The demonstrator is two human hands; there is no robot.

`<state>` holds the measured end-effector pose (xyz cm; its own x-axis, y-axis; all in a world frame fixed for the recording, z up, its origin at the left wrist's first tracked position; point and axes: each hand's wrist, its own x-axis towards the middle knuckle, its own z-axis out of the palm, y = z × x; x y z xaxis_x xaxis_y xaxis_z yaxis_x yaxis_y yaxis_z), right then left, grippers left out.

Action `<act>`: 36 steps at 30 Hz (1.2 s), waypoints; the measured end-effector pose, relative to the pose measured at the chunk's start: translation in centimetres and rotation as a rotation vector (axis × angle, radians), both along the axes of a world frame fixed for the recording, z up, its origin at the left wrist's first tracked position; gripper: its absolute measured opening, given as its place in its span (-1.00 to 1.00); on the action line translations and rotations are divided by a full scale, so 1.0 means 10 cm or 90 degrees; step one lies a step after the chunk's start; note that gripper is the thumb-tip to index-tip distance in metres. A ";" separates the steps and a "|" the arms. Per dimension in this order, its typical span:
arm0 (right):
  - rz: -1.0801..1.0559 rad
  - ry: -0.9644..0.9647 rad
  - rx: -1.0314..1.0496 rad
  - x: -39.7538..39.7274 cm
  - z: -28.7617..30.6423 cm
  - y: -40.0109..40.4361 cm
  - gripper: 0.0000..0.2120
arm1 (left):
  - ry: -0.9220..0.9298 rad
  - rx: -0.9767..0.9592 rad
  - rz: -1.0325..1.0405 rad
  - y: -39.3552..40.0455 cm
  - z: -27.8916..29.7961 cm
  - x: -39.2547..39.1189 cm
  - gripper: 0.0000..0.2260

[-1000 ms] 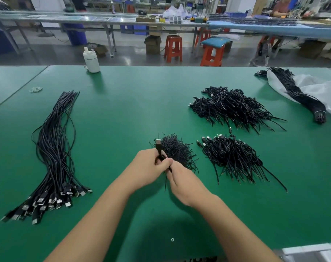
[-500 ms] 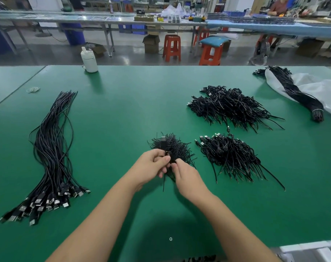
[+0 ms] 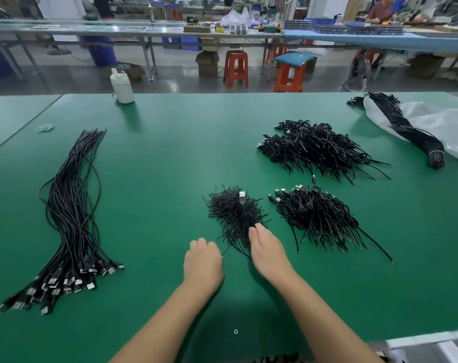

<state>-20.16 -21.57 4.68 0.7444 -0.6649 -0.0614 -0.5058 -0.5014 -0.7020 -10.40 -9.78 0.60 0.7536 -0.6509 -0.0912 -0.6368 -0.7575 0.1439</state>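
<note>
Crouching knuckles-up on the near part of the green tabletop [image 3: 154, 179], left hand [image 3: 203, 263] with fingers curled under; nothing seen in them, underside hidden, so cannot tell. Just beside it, right hand [image 3: 268, 254] with thumb and forefinger drawn together, seemingly pinching the near end of a folded USB cable [image 3: 242, 197]. Cable lying across the tie pile [image 3: 222, 213], plug pointing away. Judged step: holding the fold in place, ready for tying. Next move likely calls for teasing one tie out of the tangle with the left hand, without dragging the rest, then wrapping it round the fold while keeping the pinch. Just right of the pile, heap of tied cables [image 3: 316, 218]; farther back, second heap [image 3: 316, 148]. Well to the left, long straight cables [image 3: 70, 218], plugs toward the near edge. Far right, banded bundle [image 3: 406, 129] on a white bag [image 3: 453, 132]; far left, white bottle [image 3: 123, 87] and rubber bands [image 3: 45, 127].
</note>
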 end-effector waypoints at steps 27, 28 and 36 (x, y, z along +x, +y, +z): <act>0.075 -0.111 0.259 0.05 0.08 0.25 -0.72 | 0.210 -0.371 -0.124 0.15 0.61 0.09 -0.92; 0.060 -0.109 0.252 0.05 0.08 0.25 -0.71 | 0.162 -0.358 -0.149 0.15 0.62 0.07 -0.94; 0.092 -0.138 0.531 0.03 0.12 0.20 -0.73 | -0.285 -0.349 -0.516 0.11 0.83 0.13 -0.87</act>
